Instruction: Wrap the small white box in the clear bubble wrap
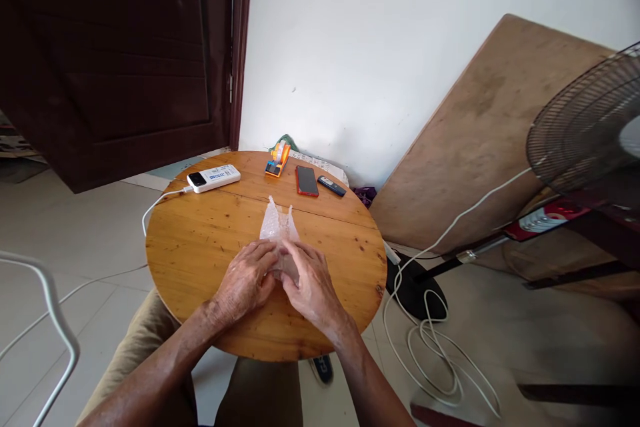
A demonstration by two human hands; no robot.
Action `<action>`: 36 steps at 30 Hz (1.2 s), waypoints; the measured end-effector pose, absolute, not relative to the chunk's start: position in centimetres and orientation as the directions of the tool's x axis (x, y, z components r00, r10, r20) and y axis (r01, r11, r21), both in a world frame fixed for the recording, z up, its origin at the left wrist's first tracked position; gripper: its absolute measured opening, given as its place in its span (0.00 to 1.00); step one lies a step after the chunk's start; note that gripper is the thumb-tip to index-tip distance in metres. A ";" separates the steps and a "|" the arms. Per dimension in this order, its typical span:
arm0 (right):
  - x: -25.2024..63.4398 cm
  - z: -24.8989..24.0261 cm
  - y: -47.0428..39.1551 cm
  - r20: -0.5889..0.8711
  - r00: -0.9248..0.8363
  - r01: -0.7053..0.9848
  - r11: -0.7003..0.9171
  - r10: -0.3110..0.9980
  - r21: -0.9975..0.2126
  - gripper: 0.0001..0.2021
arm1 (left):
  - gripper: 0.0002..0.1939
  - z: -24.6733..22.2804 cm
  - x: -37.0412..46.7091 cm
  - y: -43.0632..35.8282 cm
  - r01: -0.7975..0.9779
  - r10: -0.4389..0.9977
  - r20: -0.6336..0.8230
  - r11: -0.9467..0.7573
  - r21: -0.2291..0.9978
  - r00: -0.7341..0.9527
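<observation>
Two hands at work over one sheet of bubble wrap [278,225] near the middle of the tabletop [200,240]. Left hand [245,283] curled, fingers pinching the wrap's near edge. Right hand [310,283] likewise closed on the same edge, touching the left at the fingertips. Far end of the wrap sticking up in two crumpled peaks, free of both hands.

Four small things along the tabletop's far rim, well apart from the wrap: one white power bank [213,178] with one white cable [155,203] plugged in and trailing off the left edge to the floor; one orange tape dispenser [278,159]; one red phone [307,181], face up; one dark remote [331,185] just beside the phone.

One round tabletop only, varnished pine, knotty, with plank seams running across. Khaki trousers below its near edge, and one shoe [321,368] under it.

Pale tiled floor [75,233] all round. One dark brown door [115,60] at the left, open. One white wall [400,27] behind. One large wooden board [480,140] leaning against that wall. One standing fan [585,127] at the right, tilted, with one white cord [440,353] looped in coils on the floor. One white tube frame [55,307] at the left edge, only partly in view.
</observation>
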State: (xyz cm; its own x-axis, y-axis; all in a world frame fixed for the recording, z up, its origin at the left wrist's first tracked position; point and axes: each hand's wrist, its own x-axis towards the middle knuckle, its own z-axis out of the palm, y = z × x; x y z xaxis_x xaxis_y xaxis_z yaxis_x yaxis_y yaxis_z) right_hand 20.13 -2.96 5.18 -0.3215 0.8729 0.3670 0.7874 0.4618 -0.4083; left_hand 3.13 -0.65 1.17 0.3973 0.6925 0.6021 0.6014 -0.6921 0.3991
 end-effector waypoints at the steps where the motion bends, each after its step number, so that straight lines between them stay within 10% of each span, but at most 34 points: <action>1: 20.5 4.9 -3.1 0.379 -0.302 0.784 0.455 0.874 -0.424 0.28 | 0.17 1.0 3.2 -0.6 0.608 0.695 0.595 -0.690 0.393 0.404; 11: 22.8 2.2 -3.2 0.367 0.005 0.724 0.249 0.930 -0.643 0.14 | 0.14 1.3 3.3 -0.6 0.587 0.698 0.569 -0.699 0.408 0.435; 36: 23.6 4.8 0.2 -0.134 -0.148 0.526 -0.037 0.980 -0.850 0.10 | 0.16 0.6 3.5 -0.5 0.544 0.728 0.553 -0.678 0.494 0.404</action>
